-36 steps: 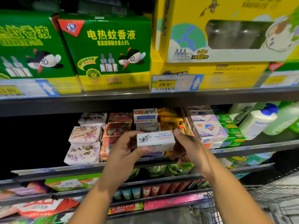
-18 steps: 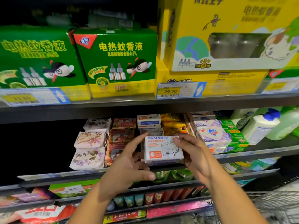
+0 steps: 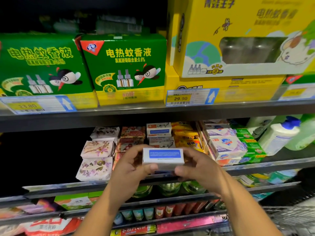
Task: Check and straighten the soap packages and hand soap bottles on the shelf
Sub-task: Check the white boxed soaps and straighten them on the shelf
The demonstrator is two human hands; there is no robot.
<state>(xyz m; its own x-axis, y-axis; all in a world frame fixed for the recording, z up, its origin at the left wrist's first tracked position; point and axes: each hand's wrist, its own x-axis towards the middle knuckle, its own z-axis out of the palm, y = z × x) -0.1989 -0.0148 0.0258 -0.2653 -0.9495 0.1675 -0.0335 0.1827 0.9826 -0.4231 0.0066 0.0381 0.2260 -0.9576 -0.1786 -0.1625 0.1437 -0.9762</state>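
Left hand (image 3: 131, 169) and right hand (image 3: 199, 167) are gripping the soap box (image 3: 163, 158) by its short ends, holding it between them, just before the shelf stack (image 3: 159, 132). Light, stiff carton, probably denting under mid-panel pressure.

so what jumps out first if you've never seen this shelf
The white soap box with a blue panel draws the eye first. The left hand and right hand grip it by its ends at centre, in front of the soap shelf. Above it, bright green boxes at upper left and a big yellow box at upper right fill the view.
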